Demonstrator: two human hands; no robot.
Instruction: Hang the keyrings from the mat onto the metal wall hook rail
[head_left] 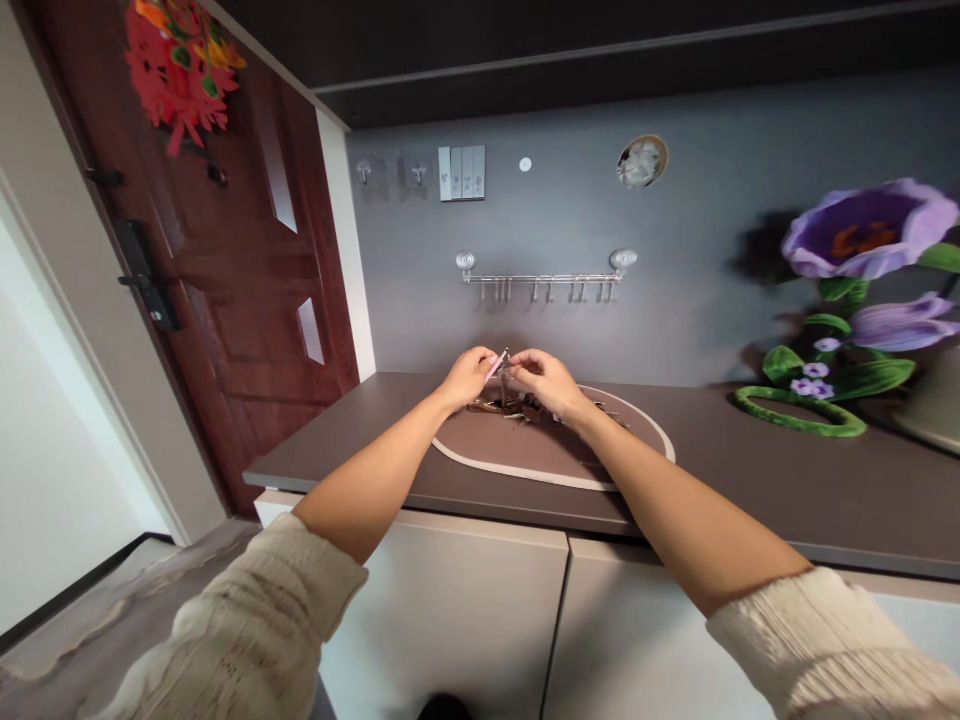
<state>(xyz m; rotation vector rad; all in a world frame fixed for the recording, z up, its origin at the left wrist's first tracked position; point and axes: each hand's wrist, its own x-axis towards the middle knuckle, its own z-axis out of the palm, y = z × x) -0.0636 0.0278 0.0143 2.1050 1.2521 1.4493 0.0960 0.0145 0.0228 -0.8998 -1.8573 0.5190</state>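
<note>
Both my arms reach out over a brown cabinet top (360, 440). My left hand (466, 376) is closed in a pinch on a small pink clip-like object (496, 366). My right hand (544, 380) is closed too, its fingertips meeting the left hand's on a small metal piece (505, 360) that I cannot name. Under the hands lies a small pile of dark little items (510, 406) on an oval brown mat (555, 450) with a pale edge.
A grey wall carries a metal hook rail (544, 278), light switches (461, 172) and two stick-on hooks. A red-brown door (225, 250) stands at the left. A purple felt flower decoration (855, 300) sits at the right. White cabinet doors lie below the top.
</note>
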